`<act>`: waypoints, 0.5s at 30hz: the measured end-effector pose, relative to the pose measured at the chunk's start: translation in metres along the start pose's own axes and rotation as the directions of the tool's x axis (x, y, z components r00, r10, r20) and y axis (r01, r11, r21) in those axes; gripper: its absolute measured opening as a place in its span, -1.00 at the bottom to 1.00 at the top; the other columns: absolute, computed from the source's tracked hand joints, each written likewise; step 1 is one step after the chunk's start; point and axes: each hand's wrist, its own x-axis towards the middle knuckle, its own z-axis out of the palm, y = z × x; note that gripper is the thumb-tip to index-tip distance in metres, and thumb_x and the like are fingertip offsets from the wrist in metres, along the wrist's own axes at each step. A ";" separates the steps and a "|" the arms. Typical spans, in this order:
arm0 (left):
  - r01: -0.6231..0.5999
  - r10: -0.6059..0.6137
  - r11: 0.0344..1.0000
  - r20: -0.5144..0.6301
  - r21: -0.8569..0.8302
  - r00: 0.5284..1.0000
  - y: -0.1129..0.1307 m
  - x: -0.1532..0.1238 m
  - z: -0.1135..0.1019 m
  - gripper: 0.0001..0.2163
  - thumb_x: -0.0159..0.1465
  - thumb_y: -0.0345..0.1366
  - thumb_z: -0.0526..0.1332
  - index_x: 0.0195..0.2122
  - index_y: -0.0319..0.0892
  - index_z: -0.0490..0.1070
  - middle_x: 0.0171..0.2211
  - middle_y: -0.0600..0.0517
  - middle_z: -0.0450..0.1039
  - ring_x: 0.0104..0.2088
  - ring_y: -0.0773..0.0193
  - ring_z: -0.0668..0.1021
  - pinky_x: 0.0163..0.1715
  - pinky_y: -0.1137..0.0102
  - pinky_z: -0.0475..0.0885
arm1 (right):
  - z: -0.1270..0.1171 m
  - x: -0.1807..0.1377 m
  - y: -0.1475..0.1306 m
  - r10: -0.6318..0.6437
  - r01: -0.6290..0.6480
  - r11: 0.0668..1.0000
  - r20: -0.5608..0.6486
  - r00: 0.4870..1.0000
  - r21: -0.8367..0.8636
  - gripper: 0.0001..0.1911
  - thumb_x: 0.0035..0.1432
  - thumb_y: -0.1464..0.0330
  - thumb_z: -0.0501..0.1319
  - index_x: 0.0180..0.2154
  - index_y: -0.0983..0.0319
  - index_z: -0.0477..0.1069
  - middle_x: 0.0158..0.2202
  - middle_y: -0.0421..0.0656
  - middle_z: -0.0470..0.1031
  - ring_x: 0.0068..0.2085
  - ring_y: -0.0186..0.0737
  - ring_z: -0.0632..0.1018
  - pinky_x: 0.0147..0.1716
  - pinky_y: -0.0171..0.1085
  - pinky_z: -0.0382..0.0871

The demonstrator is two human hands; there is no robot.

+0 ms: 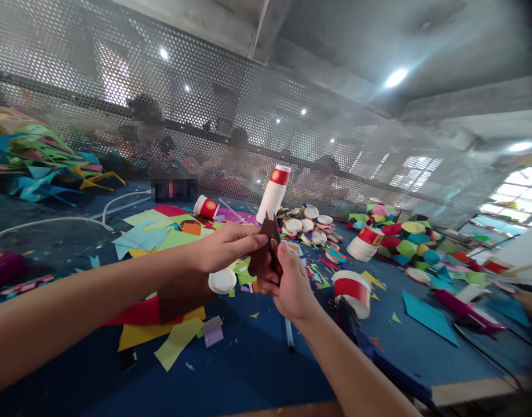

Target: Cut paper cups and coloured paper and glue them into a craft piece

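My left hand (231, 242) pinches a small piece of dark brown paper (261, 243) between thumb and fingers, in front of me. Closed around the handles of a pair of scissors (277, 231), my right hand (294, 284) has its fingers curled. The dark blades point up and lie against the brown paper; how far they cut into it is hard to see. Below my left forearm lies a larger brown sheet (183, 298) over red and yellow paper. A white round lid or disc (222, 281) rests just under my left hand.
A tall stack of paper cups (272, 194) stands behind my hands. Right of them are a red-and-white tub (352, 292), a blue glue gun (379, 359) and a purple glue gun (468, 310). Paper scraps cover the blue table (231, 382). At the far right edge, another person's hand (531, 304) shows.
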 end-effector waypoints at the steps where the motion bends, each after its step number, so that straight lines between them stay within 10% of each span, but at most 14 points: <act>1: -0.001 0.001 1.000 0.003 0.000 1.000 0.000 0.000 0.000 -0.66 0.37 -0.08 0.09 -0.46 -0.21 0.33 -0.53 0.07 0.39 -0.50 0.35 0.45 -0.43 0.42 0.40 | 0.000 0.000 0.001 -0.004 0.004 1.000 -0.003 1.000 0.004 -0.41 -0.02 -0.20 0.26 -0.53 0.18 0.23 -0.69 -0.41 0.04 -0.68 -0.50 0.01 -0.72 -0.45 -0.06; 15: -0.010 0.010 1.000 0.003 -0.015 1.000 -0.002 0.000 0.000 -0.68 0.38 -0.13 0.09 -0.46 -0.21 0.34 -0.54 0.06 0.40 -0.50 0.34 0.47 -0.44 0.42 0.39 | -0.002 0.003 0.004 -0.009 0.009 0.999 -0.007 1.000 0.036 -0.43 0.03 -0.16 0.27 -0.52 0.17 0.19 -0.68 -0.42 0.05 -0.68 -0.51 0.02 -0.72 -0.46 -0.07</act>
